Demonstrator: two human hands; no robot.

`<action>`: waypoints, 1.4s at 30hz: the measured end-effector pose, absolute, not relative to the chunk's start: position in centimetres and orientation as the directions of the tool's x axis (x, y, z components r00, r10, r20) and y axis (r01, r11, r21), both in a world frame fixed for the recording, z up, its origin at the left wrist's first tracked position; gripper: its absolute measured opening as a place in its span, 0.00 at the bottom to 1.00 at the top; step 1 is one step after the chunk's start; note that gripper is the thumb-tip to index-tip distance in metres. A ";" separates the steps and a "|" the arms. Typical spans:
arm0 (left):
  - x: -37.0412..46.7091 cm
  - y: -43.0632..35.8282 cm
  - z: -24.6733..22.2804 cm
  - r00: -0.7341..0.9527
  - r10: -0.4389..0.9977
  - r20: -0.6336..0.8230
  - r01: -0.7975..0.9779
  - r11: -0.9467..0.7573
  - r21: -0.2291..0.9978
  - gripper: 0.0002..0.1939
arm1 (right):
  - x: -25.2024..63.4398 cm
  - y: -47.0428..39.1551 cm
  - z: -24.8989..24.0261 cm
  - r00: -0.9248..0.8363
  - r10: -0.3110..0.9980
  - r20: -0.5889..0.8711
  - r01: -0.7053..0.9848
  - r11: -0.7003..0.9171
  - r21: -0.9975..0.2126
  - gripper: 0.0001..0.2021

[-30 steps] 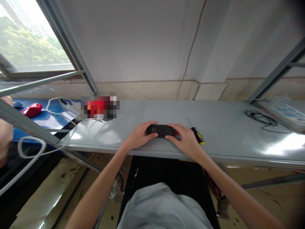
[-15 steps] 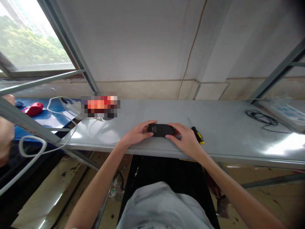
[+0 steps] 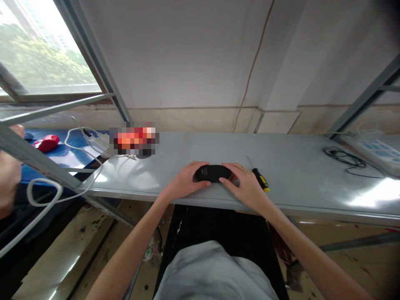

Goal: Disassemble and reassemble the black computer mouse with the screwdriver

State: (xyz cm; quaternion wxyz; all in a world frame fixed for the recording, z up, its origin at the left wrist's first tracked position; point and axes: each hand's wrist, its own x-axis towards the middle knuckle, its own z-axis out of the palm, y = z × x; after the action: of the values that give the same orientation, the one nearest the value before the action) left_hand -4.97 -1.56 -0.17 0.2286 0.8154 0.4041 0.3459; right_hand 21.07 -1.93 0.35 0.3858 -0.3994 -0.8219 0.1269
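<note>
A black oval device with small pale print on its upper face is held between both hands, just above or on the grey table near its front edge. My left hand grips its left end, thumb along the near side and fingers at the far side. Around the right end close the thumb and fingers of my right hand. Just right of that hand lies a screwdriver with a black and yellow handle, its thin shaft pointing away.
A coiled black cable lies at the right, near a clear-covered case. White cords hang by the left metal frame. Beyond it are a red object on a blue surface and another person's arm. A blurred-out item stands back left.
My left hand has shifted slightly right along the device, its thumb now further over the near side. The device is tilted a little differently. The view has moved slightly.
</note>
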 end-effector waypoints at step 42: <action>-0.3 -0.3 1.0 0.503 0.786 0.360 0.690 -0.616 0.380 0.27 | 30.4 0.8 0.9 -0.296 0.901 0.316 0.919 0.359 -0.162 0.15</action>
State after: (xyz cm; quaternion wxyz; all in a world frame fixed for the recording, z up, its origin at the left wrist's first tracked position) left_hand -0.27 -0.31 1.00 0.0936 0.8619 0.4281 0.2553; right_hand 30.44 0.85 0.89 0.1789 -0.5655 -0.8047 -0.0248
